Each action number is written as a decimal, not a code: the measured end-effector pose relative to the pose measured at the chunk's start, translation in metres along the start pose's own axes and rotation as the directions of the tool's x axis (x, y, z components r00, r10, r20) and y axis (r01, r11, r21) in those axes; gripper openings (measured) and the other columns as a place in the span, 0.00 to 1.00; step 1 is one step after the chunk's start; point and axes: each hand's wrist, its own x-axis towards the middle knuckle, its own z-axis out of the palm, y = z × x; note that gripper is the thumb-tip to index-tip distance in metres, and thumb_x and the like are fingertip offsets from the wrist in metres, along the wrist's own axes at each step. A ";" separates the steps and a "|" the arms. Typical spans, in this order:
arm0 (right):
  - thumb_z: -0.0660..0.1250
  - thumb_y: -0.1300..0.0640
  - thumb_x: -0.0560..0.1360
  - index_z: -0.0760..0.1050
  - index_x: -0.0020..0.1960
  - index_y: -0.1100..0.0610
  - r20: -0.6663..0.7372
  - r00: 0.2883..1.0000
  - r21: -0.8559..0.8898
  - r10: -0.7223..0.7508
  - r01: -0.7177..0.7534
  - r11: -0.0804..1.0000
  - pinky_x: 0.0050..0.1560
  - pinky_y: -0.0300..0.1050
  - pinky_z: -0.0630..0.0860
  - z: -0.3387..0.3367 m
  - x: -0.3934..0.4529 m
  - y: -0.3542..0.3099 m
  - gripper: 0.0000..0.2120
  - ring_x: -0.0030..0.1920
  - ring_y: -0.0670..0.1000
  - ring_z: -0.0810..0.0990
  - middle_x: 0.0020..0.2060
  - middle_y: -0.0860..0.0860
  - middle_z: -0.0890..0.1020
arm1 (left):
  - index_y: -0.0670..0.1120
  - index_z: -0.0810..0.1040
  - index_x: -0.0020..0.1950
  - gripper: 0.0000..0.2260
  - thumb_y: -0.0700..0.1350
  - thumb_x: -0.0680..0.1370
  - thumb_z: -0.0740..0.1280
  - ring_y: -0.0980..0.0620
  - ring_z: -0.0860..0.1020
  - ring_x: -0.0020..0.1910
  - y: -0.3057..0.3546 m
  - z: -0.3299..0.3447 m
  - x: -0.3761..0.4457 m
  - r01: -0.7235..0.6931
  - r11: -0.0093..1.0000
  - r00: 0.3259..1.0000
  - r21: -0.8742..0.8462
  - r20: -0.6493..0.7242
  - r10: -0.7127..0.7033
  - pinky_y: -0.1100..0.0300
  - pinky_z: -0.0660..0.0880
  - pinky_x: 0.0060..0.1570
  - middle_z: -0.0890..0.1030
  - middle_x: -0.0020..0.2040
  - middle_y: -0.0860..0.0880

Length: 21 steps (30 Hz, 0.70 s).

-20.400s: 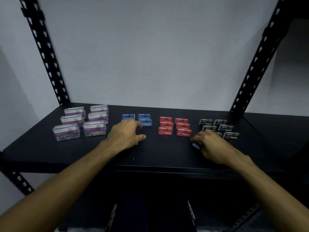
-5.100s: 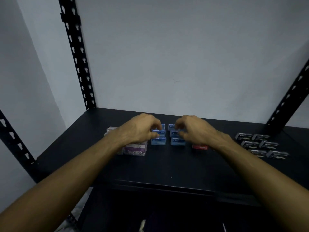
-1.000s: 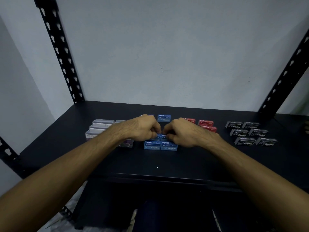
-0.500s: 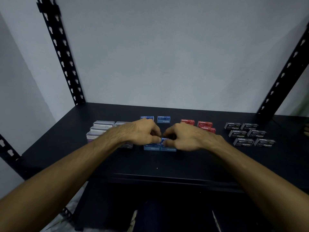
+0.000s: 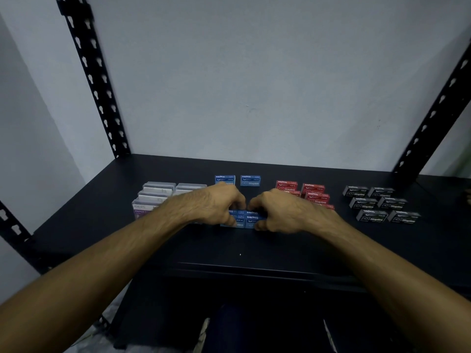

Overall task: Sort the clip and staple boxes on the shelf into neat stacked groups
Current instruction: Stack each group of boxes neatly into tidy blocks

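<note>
On the black shelf (image 5: pixel 239 248) my left hand (image 5: pixel 214 205) and my right hand (image 5: pixel 277 211) meet over the front blue staple boxes (image 5: pixel 246 217). Both hands pinch these stacked blue boxes from either side, and much of them is hidden under my fingers. Two more blue staple boxes (image 5: pixel 250 180) stand apart at the back. Clear paper clip boxes (image 5: pixel 153 197) with purple labels sit at the left, partly behind my left wrist. Red staple boxes (image 5: pixel 313 192) lie right of my right hand. Black staple boxes (image 5: pixel 379 205) form two rows further right.
Perforated black uprights stand at the back left (image 5: pixel 96 80) and back right (image 5: pixel 433 110) of the shelf. A pale wall closes the back. The shelf's front edge (image 5: pixel 254 268) runs below my wrists, with a darker level underneath.
Over the last second my hands stayed together on the front blue boxes and shifted only slightly. The view tilted a little.
</note>
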 end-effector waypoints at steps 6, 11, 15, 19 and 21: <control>0.70 0.50 0.75 0.76 0.61 0.51 -0.004 1.000 0.007 0.000 0.000 1.000 0.51 0.47 0.80 0.001 0.001 0.001 0.16 0.48 0.48 0.81 0.52 0.48 0.83 | 0.50 0.79 0.60 0.14 0.47 0.75 0.72 0.57 0.77 0.48 -0.001 0.001 0.001 -0.006 1.000 1.000 0.014 -0.013 0.006 0.62 0.74 0.47 0.78 0.51 0.55; 0.70 0.44 0.74 0.76 0.63 0.50 -0.013 1.000 0.046 0.022 -0.022 0.999 0.51 0.48 0.80 -0.004 -0.001 0.002 0.20 0.47 0.46 0.81 0.53 0.47 0.83 | 0.51 0.76 0.65 0.21 0.52 0.74 0.73 0.58 0.76 0.50 -0.002 -0.005 -0.001 -0.003 1.000 1.000 -0.010 0.006 0.003 0.62 0.73 0.50 0.79 0.54 0.56; 0.64 0.38 0.75 0.77 0.61 0.49 -0.132 0.989 0.081 0.069 -0.059 0.995 0.52 0.50 0.79 -0.017 0.003 0.007 0.22 0.50 0.48 0.80 0.53 0.46 0.82 | 0.51 0.77 0.65 0.21 0.58 0.75 0.70 0.58 0.78 0.49 -0.012 -0.034 -0.004 0.009 0.999 0.989 -0.040 -0.147 -0.014 0.60 0.76 0.52 0.81 0.53 0.54; 0.63 0.46 0.78 0.77 0.62 0.52 -0.271 0.956 0.069 0.110 -0.095 0.993 0.55 0.52 0.77 -0.025 0.025 0.022 0.16 0.54 0.51 0.79 0.56 0.50 0.81 | 0.48 0.78 0.64 0.15 0.50 0.79 0.68 0.55 0.78 0.52 -0.032 -0.055 0.020 0.091 0.994 0.960 -0.052 -0.263 -0.102 0.60 0.74 0.54 0.82 0.58 0.50; 0.64 0.50 0.79 0.73 0.68 0.53 -0.276 0.952 0.034 0.132 -0.127 0.991 0.60 0.53 0.75 -0.025 0.040 0.028 0.19 0.60 0.53 0.77 0.62 0.52 0.77 | 0.47 0.78 0.64 0.15 0.49 0.78 0.69 0.54 0.77 0.51 -0.040 -0.057 0.036 0.134 0.990 0.956 -0.032 -0.260 -0.138 0.59 0.74 0.53 0.81 0.59 0.49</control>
